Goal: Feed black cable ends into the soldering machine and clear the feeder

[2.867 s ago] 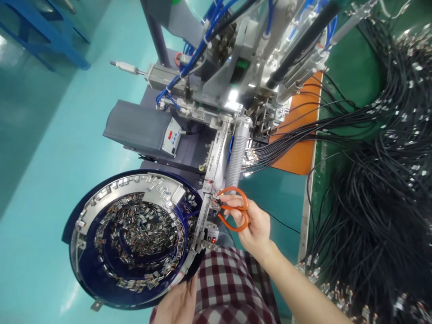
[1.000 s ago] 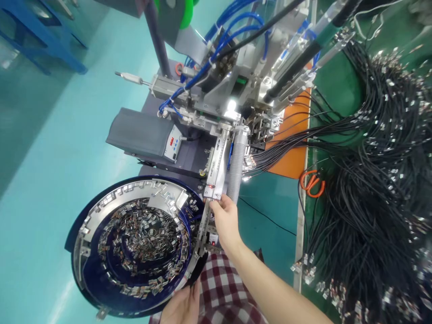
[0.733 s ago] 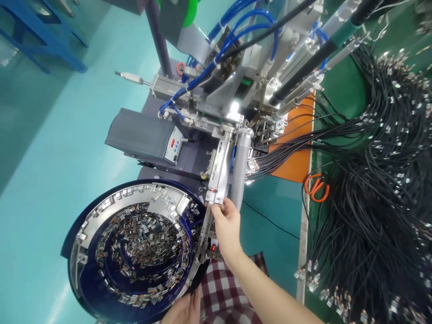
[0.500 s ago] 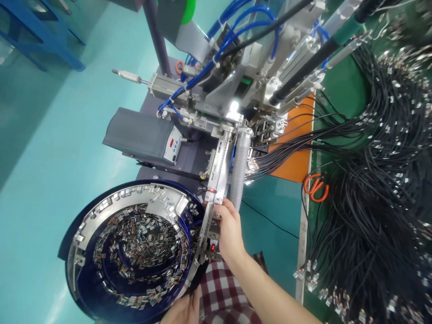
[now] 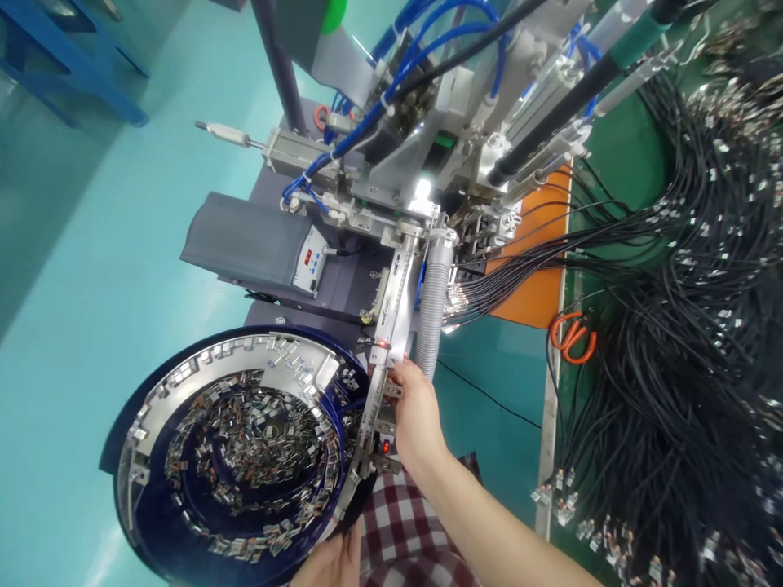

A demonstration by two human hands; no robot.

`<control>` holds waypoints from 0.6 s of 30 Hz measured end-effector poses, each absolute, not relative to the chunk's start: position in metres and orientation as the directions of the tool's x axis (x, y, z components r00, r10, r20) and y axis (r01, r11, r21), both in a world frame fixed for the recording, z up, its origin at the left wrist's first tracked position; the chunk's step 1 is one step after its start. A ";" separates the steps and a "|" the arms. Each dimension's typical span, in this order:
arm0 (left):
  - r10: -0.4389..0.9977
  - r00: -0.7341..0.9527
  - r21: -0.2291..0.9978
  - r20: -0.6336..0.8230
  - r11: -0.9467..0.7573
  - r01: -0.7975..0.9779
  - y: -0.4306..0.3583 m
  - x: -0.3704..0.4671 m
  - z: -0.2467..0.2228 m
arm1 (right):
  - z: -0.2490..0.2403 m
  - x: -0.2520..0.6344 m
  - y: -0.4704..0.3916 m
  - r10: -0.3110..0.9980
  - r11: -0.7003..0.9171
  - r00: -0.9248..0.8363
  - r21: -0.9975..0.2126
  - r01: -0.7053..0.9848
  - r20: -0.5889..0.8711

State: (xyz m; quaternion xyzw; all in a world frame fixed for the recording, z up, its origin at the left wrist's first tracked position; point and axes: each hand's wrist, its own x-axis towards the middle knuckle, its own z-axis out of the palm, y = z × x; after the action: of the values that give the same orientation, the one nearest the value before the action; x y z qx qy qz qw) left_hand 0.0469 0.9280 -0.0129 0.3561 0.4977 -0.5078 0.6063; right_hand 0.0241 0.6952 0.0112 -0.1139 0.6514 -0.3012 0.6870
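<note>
My right hand point(image 5: 417, 412) is at the lower end of the straight metal feed track point(image 5: 395, 306), its fingers curled against the track's side and partly hidden under it. At the bottom edge, my left hand point(image 5: 333, 561) lies beside the rim of the blue round bowl point(image 5: 138, 509); its fingertips are hidden, so what it touches cannot be made out. Small metal connector shells point(image 5: 263, 436) fill the bowl's middle and line its spiral ledge. A grey ribbed hose point(image 5: 435, 306) runs just right of the track.
A grey controller box point(image 5: 245, 244) stands behind the bowl. Cylinders and blue air tubes point(image 5: 351, 147) rise beyond. To the right are orange-handled scissors point(image 5: 573, 337) and a large heap of black cables point(image 5: 666, 391). A blue stool point(image 5: 67, 61) stands upper left.
The view has shifted slightly, moving the bowl and controller box a little left in the picture. My right hand stays at the track, with its fingers slightly shifted.
</note>
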 end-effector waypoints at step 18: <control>-0.256 0.013 -0.038 -0.967 0.191 0.981 0.928 0.046 -0.012 | 0.018 0.025 0.689 -0.491 0.849 -0.035 -0.487 0.206 -0.871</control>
State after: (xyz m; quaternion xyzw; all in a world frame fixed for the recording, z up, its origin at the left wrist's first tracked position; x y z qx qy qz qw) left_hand 0.0456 0.9277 -0.0118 0.3767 0.4809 -0.5123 0.6036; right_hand 0.0252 0.6886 0.0179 -0.1058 0.6731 -0.2537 0.6866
